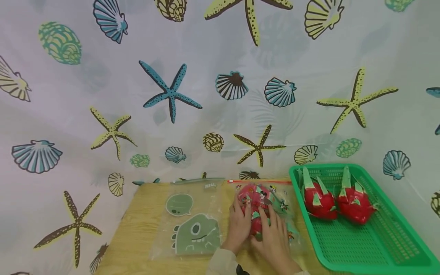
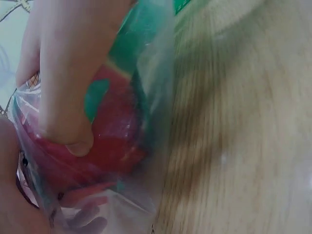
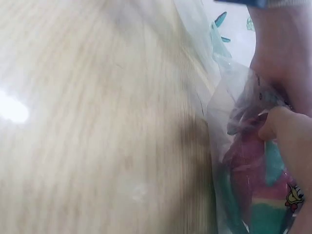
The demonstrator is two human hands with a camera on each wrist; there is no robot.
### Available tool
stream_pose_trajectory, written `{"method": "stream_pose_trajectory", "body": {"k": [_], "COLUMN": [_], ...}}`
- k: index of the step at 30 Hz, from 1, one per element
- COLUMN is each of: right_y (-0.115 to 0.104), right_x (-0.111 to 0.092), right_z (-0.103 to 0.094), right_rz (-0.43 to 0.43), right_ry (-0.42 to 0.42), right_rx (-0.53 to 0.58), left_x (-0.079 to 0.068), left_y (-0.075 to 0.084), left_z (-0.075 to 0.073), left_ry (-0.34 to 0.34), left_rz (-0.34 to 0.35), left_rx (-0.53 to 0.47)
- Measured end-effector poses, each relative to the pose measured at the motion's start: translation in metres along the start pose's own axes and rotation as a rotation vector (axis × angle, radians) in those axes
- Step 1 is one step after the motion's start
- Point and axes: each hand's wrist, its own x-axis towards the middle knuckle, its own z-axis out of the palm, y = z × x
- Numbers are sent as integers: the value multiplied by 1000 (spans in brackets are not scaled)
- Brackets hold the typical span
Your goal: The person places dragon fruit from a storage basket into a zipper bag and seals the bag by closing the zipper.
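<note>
A clear zip bag (image 1: pixel 287 191) with cartoon prints lies on the table with red dragon fruits (image 1: pixel 257 225) inside, their leaf tips green. My left hand (image 1: pixel 238 224) holds the left side of the bagged fruit. From the right, my right hand (image 1: pixel 273 235) grips the nearer fruit through the film, its fingers spread over the top. In the left wrist view, a digit presses the plastic against the red fruit (image 2: pixel 117 131). The right wrist view has a thumb touching the bagged fruit (image 3: pixel 246 156). My hands partly cover the fruits.
Left of the hands lies a flat clear zip bag (image 1: pixel 197 229) printed with a green dinosaur. A green basket (image 1: pixel 317 250) stands at the right with two dragon fruits (image 1: pixel 355 204) at its far end. Behind the wooden table (image 1: pixel 137 229) hangs a seashell-patterned curtain (image 1: pixel 206 49).
</note>
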Motion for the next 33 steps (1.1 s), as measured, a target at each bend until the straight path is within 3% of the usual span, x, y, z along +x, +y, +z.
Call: {"method": "stream_pose_trajectory", "body": {"k": [6,13,16,19,21,23,26,31,33], "right_y": [4,0,-13,-31,-45,-57,-71,-86,-91], "right_x": [12,14,9,0,-7,-13,-18,-18,-17], "right_z": [3,-8,-16,-19,-19,-17,-10,2,5], "right_rz": [-3,-12,-108,-293,-391,-443,-419,-260,-164], "right_ry": [-5,-24,56,149,148,69,-113,-356,-422], "right_rx": [8,59,104,194,274,388,535,663,694], "left_x": [-5,-14,-16,-21,-23,-24,-24,-24,-23], "left_y": [-4,-19,-28,-38,-47,-58,-75,-96,-102], "left_z": [-10,-48,-71,-96,-111,-126,-146,-177,-187], "left_ry": [-33,-27,-13,8,20,43,75,149,167], "left_rz": [47,107,139,133,117,96,66,40,-9], "left_rx": [30,107,140,175,195,221,283,360,381]}}
